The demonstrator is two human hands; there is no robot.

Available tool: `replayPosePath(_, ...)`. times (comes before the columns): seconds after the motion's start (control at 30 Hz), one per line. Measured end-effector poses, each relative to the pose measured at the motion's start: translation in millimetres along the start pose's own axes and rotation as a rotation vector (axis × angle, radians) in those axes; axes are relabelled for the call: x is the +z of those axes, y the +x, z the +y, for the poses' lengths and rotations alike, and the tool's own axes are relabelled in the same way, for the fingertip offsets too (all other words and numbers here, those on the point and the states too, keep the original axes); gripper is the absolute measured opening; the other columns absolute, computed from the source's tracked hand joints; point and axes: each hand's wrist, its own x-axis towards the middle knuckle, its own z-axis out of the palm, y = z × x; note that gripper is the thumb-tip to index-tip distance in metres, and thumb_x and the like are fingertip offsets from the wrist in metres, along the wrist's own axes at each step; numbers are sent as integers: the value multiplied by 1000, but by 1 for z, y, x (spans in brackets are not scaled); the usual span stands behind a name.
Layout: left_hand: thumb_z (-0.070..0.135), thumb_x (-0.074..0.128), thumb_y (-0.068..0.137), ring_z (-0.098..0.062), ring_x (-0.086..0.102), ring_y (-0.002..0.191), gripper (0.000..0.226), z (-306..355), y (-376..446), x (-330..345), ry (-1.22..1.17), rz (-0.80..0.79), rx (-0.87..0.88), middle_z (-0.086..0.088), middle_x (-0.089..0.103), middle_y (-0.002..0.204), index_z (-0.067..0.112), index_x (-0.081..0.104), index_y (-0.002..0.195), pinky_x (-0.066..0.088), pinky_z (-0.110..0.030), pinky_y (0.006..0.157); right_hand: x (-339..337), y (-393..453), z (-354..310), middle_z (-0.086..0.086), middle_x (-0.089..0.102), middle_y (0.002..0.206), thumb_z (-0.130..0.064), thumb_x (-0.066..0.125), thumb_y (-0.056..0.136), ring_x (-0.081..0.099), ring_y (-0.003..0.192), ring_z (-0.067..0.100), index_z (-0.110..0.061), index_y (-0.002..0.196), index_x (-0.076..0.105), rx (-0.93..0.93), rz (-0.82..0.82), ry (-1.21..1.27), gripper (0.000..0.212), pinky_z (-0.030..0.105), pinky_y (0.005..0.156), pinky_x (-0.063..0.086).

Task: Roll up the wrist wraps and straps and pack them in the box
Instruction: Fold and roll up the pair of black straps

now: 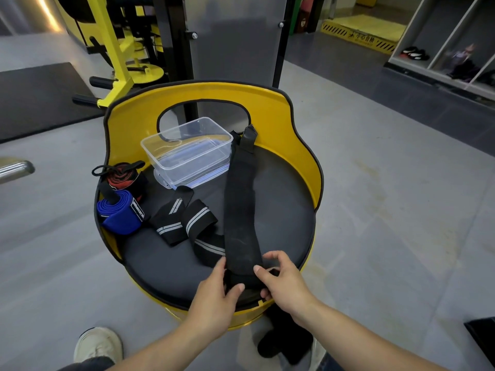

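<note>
Gym seat surface (281,199): black strap (239,210) stretching away from left hand (214,295) and right hand (284,279), both pinching near end. Roll tight, edges aligned.

The near end of the black strap (239,210) is hidden under the fingers of the left hand (214,298) and right hand (284,282), so whether a roll has begun cannot be told. The box (187,151) hides most of its lid beneath. A white shoe (97,345) at lower left is partly cut by a knee
</note>
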Motion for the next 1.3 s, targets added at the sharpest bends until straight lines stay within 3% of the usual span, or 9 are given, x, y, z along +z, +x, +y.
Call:
replayPosePath(0.13,25,67,99,-14,66,113,67,-2,-2,8,80,61,-46,3,72,122,24,38,159,53,-35,102,5,-4,5,-5,71,94,-35,65,99,66,57,11,-20,141,55,-12,42,-101,45,30,68,61)
replayPosePath(0.3,23,65,101,-12,50,140,70,-2,1,6,13,31,-78,6,54,150,22,30,162,41,-34,118,8,-4,6,-4,70,102,-36,64,99,67,56,10,-24,137,56,-11,45,-113,41,33,68,61)
replayPosePath(0.47,12,71,96,10,59,115,51,4,3,-5,-143,40,-13,23,65,121,46,57,131,47,-17,99,3,6,-1,4,66,76,-29,67,97,61,50,14,-30,97,60,-49,8,-77,7,34,57,52)
replayPosePath(0.6,22,76,94,-5,69,105,24,5,9,-14,-144,-36,-80,14,74,110,40,74,108,57,-32,98,-1,7,0,6,67,70,-39,68,96,60,53,16,-19,84,63,-31,3,-134,25,33,57,52)
replayPosePath(0.73,20,70,98,-10,76,89,18,8,14,-17,-211,-44,-91,4,77,101,31,73,112,62,-27,85,-1,8,-1,1,67,68,-45,68,95,66,61,16,-19,86,64,-19,-77,-70,28,36,68,57)
replayPosePath(0.9,26,66,101,-9,72,76,9,7,24,-16,-272,-29,-135,-3,76,93,25,72,107,60,-24,76,-3,8,-2,3,72,79,-27,77,91,69,74,15,-16,104,70,-62,-161,7,19,35,80,60)
replayPosePath(1.03,35,66,100,-17,75,83,18,8,27,-13,-350,-43,-183,-5,76,99,18,71,105,63,-39,88,-3,11,-1,2,69,65,-43,71,93,65,63,13,-22,95,71,-79,-99,-86,21,37,72,58)
replayPosePath(1.17,23,71,98,-22,75,102,15,12,29,-12,-495,-45,-212,-9,77,107,10,73,106,61,-40,96,-4,17,-4,0,63,57,-52,66,94,61,58,14,-25,83,68,-72,-76,-146,29,36,66,53)
replayPosePath(1.3,19,71,98,-20,71,106,9,8,32,-10,-452,36,-203,-5,76,108,16,72,106,59,-41,99,0,17,-4,0,63,71,-48,70,92,60,55,15,-25,89,64,-54,-67,-110,25,35,61,52)
